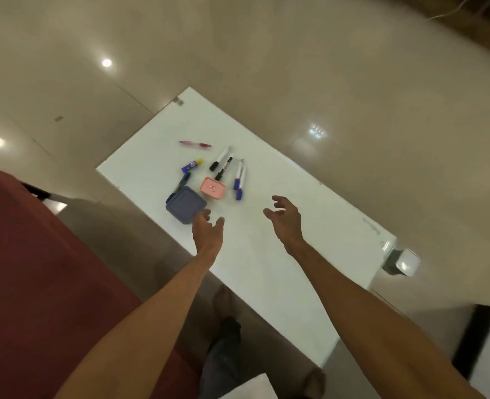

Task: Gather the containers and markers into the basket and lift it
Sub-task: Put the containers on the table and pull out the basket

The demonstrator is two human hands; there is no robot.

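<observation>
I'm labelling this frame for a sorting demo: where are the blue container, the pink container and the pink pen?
blue container [186,205]: head view, middle of its top face.
pink container [212,188]: head view, centre of its top.
pink pen [195,144]: head view, middle of its barrel.

Lidded blue container [185,204] just beside pink container [213,188]; black markers [223,167] and blue markers [240,180] lie flat, seemingly capped.

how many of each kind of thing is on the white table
containers: 2, blue container and pink container
black-capped markers: 2
blue-capped markers: 2
pink pen: 1
glue tube: 1
dark pen: 1
total: 9
</observation>
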